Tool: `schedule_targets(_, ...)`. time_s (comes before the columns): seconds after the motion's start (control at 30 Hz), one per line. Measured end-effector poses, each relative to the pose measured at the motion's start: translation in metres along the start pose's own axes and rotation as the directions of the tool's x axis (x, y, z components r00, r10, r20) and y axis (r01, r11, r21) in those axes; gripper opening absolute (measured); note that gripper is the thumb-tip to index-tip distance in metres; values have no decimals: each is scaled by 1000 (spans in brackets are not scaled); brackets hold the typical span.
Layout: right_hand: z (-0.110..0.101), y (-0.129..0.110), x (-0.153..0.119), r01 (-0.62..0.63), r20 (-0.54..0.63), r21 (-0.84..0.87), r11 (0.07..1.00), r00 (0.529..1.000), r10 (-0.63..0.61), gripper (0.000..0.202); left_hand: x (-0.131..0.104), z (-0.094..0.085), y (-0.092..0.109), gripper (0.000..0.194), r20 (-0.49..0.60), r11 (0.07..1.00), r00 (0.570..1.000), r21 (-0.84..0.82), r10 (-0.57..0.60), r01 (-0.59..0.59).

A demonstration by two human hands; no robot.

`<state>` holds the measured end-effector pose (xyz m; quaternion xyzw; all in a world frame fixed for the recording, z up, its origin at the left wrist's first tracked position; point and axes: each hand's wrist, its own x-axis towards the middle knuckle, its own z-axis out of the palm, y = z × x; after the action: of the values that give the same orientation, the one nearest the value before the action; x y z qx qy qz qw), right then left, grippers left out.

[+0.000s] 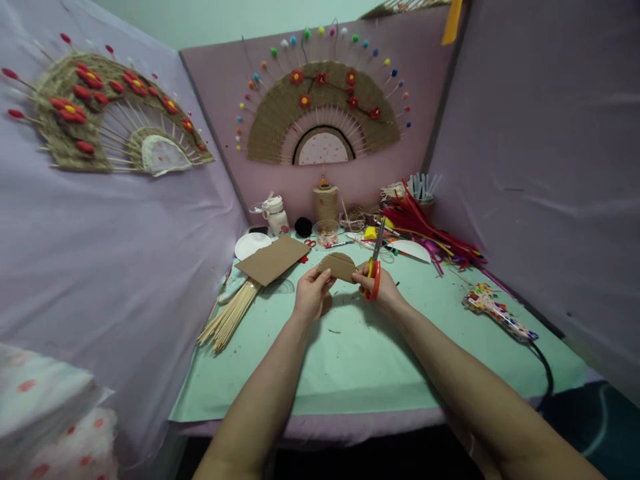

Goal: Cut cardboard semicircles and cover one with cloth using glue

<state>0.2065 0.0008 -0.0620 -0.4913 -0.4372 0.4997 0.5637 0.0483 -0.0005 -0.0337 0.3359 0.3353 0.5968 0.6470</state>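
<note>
Between my two hands is a brown cardboard half-disc [339, 265], its curved edge facing away from me. My left hand [311, 292] pinches its left end. The fingertips of my right hand [377, 283] grip the right end, and scissors [375, 279] with red and yellow handles hang on that same hand, blades pointing up and away. Under my left hand, a small brown round piece [327, 304] is partly hidden on the green tabletop [350, 367].
Cardboard [275, 260] lies over a bundle of sticks [233, 317] at left. A decorated glue gun [500, 317] with a black cable rests at right. Behind are a twine spool [326, 202], a white bottle [276, 215] and red pipe cleaners [425, 227]. Fans [275, 123] hang on the walls.
</note>
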Motion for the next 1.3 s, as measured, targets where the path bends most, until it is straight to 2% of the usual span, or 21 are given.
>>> schedule_targets(0.13, 3, 1, -5, -15, 81, -24, 1000, 997, 17, 46, 3, -4, -1, 23, -18, 999, 1000, -47, 22, -23)
schedule_targets(0.27, 6, -2, -12, -23, 186, -69, 997, 982, 36, 45, 6, -9, 2, 21, -40, 994, 994, -44, 103, -104)
schedule_targets(0.47, 12, -10, -17, 27, 169, -106, 994, 986, -9, 47, 3, -8, 5, 27, -27, 976, 989, 167, 148, -142)
schedule_targets(0.53, 8, -11, -14, 53, 142, -116, 992, 989, -36, 46, 4, -9, 7, 28, -61, 969, 985, 196, 164, -149)
schedule_targets(0.6, -1, -14, -8, 115, 57, -188, 975, 993, -106, 45, 8, -15, 13, 28, -134, 966, 973, 201, 189, -160)
schedule_targets(0.63, -9, -16, -5, 158, -7, -262, 952, 986, -165, 44, 11, -19, 18, 29, -168, 968, 966, 194, 196, -162)
schedule_targets(0.7, -26, -22, 3, 215, -150, -472, 855, 936, -318, 41, 18, -31, 28, 34, -223, 971, 955, 182, 193, -154)
schedule_targets(0.77, -42, -27, 8, 167, -213, -675, 718, 888, -408, 37, 23, -42, 36, 41, -253, 973, 960, 221, 118, -62)
schedule_targets(0.8, -48, -28, 10, 115, -212, -754, 647, 889, -405, 36, 25, -47, 39, 41, -244, 966, 965, 258, 92, -27)
schedule_targets(0.9, -57, -27, 13, -36, -176, -893, 448, 945, -276, 37, 25, -55, 37, 40, -169, 904, 985, 416, -29, 98)
schedule_targets(1.0, -54, -19, 12, -74, -121, -956, 284, 981, -152, 36, 22, -55, 26, 42, -122, 802, 990, 584, -68, 127)
schedule_targets(1.07, -50, -13, 11, -74, -101, -972, 221, 989, -110, 29, 23, -55, 19, 45, -117, 773, 993, 628, -18, 88)
schedule_targets(1.13, -46, -10, 10, -83, -103, -977, 198, 990, -93, 21, 24, -57, 13, 48, -112, 779, 993, 625, 26, 50)
schedule_targets(1.23, -39, -12, 9, -81, -99, -980, 181, 990, -96, 14, 26, -63, 7, 53, -111, 828, 992, 560, 51, 20)
schedule_targets(1.3, -35, -22, 5, -62, -82, -983, 173, 991, -108, 12, 27, -67, 3, 57, -125, 892, 989, 451, 82, -17)
